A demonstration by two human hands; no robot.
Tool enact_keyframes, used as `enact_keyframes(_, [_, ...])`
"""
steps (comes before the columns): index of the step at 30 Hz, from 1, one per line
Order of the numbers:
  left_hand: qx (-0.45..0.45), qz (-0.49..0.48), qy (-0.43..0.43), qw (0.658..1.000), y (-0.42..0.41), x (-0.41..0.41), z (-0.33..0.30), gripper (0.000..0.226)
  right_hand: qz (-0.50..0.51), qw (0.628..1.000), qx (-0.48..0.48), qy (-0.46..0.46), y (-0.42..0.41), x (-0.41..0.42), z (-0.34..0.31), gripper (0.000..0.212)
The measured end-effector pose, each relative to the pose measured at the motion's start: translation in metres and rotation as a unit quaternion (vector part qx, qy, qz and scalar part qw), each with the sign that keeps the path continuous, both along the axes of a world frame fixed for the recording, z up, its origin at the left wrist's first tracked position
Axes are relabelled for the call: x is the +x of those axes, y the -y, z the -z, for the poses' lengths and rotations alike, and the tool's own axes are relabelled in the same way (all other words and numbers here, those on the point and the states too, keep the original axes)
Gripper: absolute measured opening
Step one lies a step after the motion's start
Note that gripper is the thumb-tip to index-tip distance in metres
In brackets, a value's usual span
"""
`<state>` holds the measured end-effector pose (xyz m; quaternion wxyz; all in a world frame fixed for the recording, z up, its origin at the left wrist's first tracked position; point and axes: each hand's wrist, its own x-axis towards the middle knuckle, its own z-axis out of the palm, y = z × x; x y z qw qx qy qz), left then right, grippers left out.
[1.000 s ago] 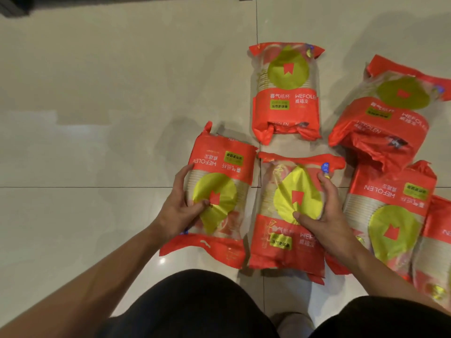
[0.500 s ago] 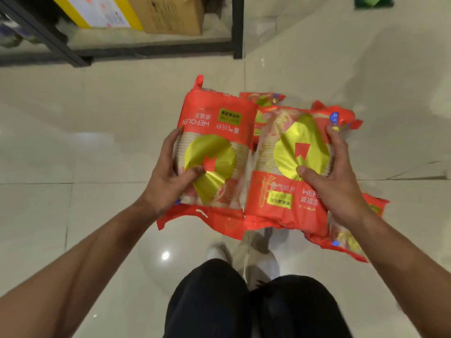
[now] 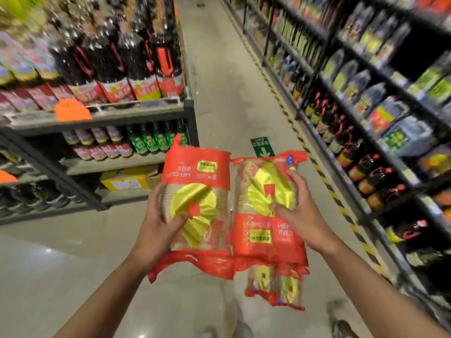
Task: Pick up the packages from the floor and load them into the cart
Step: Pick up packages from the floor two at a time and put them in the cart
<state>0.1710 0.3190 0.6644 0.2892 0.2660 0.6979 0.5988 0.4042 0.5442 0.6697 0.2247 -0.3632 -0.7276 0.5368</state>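
Note:
Two red packages of paper cups with gold-green circles are held up side by side at chest height. My left hand [image 3: 159, 225] grips the left package [image 3: 199, 189] by its left side, thumb on the front. My right hand [image 3: 301, 211] grips the right package [image 3: 262, 230], fingers over its upper right edge. Below the right package, another red package [image 3: 275, 286] shows on the floor, partly hidden. No cart is in view.
I face down a shop aisle with a grey floor [image 3: 219, 76]. A shelf rack of dark bottles [image 3: 102, 69] stands at left, with cardboard boxes [image 3: 127, 182] on its lowest shelf. Stocked shelves [image 3: 380, 113] run along the right behind yellow-black floor tape [image 3: 327, 184].
Both hands lifted the two packages off the floor up to chest height. The view swung from the floor up to the aisle.

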Motion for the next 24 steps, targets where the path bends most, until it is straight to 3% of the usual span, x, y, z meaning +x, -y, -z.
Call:
enact_keyframes(6, [0.046, 0.055, -0.037, 0.997, -0.027, 0.000, -0.064, 0.075, 0.045, 0.996, 0.065, -0.036, 0.003, 0.027, -0.090, 0.077])
enact_keyframes(13, [0.075, 0.170, 0.000, 0.983, -0.077, 0.036, -0.092, 0.071, 0.152, 0.986, 0.049, -0.046, 0.019, 0.106, -0.128, 0.075])
enact_keyframes(24, [0.081, 0.386, 0.024, 0.919, -0.151, 0.232, -0.098, 0.072, 0.382, 0.917, 0.119, -0.002, 0.105, 0.322, -0.141, 0.075])
